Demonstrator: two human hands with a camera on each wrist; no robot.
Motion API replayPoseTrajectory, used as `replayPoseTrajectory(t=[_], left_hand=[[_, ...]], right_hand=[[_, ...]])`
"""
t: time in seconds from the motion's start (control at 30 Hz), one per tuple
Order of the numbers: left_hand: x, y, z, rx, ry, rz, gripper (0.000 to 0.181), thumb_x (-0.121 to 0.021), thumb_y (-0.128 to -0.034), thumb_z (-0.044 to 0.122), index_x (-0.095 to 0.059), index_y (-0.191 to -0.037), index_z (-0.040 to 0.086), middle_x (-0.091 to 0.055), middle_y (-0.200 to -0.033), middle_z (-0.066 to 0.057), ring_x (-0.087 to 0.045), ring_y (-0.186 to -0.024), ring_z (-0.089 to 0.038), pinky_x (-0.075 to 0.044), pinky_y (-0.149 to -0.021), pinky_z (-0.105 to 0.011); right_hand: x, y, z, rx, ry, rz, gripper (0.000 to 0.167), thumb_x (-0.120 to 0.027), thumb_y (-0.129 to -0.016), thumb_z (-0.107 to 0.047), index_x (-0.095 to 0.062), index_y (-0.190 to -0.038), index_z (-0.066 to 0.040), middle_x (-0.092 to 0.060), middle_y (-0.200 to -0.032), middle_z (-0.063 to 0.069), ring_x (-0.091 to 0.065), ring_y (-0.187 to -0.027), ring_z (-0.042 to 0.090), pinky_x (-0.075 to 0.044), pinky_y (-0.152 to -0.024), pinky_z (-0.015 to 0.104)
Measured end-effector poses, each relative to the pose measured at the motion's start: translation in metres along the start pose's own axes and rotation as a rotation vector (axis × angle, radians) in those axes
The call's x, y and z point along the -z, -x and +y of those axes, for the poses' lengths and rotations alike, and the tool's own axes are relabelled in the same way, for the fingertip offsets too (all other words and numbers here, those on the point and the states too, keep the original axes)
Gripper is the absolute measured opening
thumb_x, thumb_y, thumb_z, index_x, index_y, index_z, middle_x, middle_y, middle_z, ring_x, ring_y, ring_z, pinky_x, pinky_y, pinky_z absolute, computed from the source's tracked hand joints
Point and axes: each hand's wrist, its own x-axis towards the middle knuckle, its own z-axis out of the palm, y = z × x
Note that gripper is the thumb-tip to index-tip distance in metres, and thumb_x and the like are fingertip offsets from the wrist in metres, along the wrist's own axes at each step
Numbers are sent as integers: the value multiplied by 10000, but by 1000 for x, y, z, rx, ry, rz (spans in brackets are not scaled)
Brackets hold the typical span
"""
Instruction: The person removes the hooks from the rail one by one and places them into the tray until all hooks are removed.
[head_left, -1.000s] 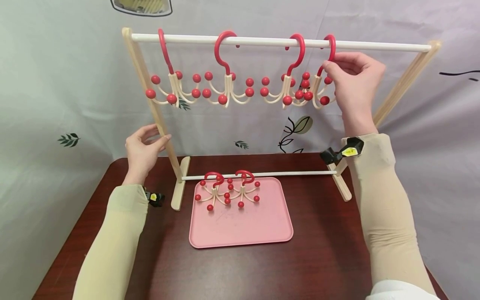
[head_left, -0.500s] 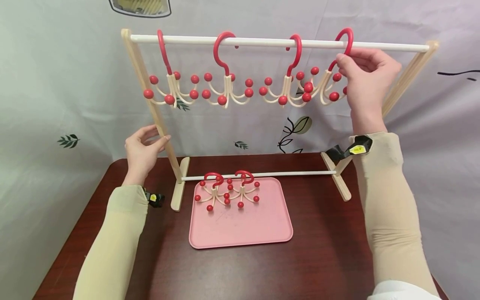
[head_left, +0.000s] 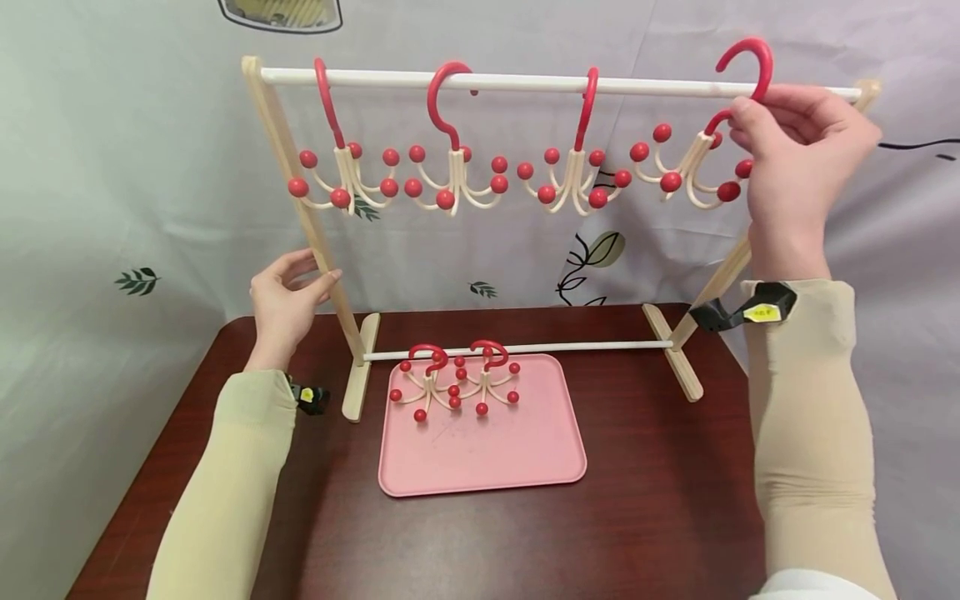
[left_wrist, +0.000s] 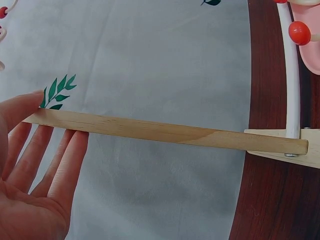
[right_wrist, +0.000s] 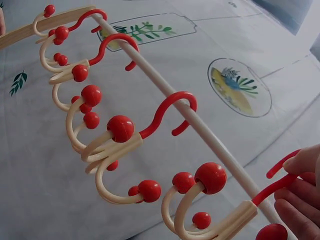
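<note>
The right hand (head_left: 810,158) pinches a tilted hanger (head_left: 699,148) by its red hook, near the right end of the rail (head_left: 517,82). The left hand (head_left: 283,302) grips the wooden post (left_wrist: 165,130) between thumb and fingers. Two hangers (head_left: 428,385) lie on the tray (head_left: 480,458).

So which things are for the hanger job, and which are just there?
For the job:
held hanger
three hanging hangers
wooden rack
pink tray
two hangers on it

Seemingly just there:
patterned backdrop cloth
black wrist devices
</note>
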Motion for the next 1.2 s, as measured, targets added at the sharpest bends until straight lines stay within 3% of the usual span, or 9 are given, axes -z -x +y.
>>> replayPoseTrajectory(t=[0.27,0.6,0.93,1.2], left_hand=[[1,2,2,10,-6,0,527,-843,-866,286,-674,-1339,127,-679,-1248,-92,-699,-996,-120,-584,-736,-175],[0,3,3,4,-11,0,547,-841,-866,298,-661,-1353,125,-675,-1245,-98,-703,-1004,-131,-587,-743,-182],[-2,4,2,8,-9,-3,538,-843,-866,284,-664,-1349,127,-676,-1244,-98,-703,-1002,-129,-586,-736,-178],[-3,2,3,6,-5,-13,533,-839,-871,280,-662,-1351,131,-676,-1249,-96,-700,-994,-101,-586,-744,-180]], right_hand=[[8,14,-4,21,13,9,378,-953,-690,-40,-750,-984,82,-719,-915,176,-698,-760,262,-587,-651,233],[28,28,22,7,32,-37,419,-965,-667,-35,-747,-996,105,-726,-902,191,-702,-719,253,-598,-697,250],[54,55,66,-72,93,-184,374,-925,-721,-2,-735,-1018,122,-740,-863,150,-689,-685,241,-591,-627,258],[70,89,109,-162,151,-329,274,-874,-783,24,-717,-981,128,-746,-813,102,-710,-654,174,-595,-629,225]])
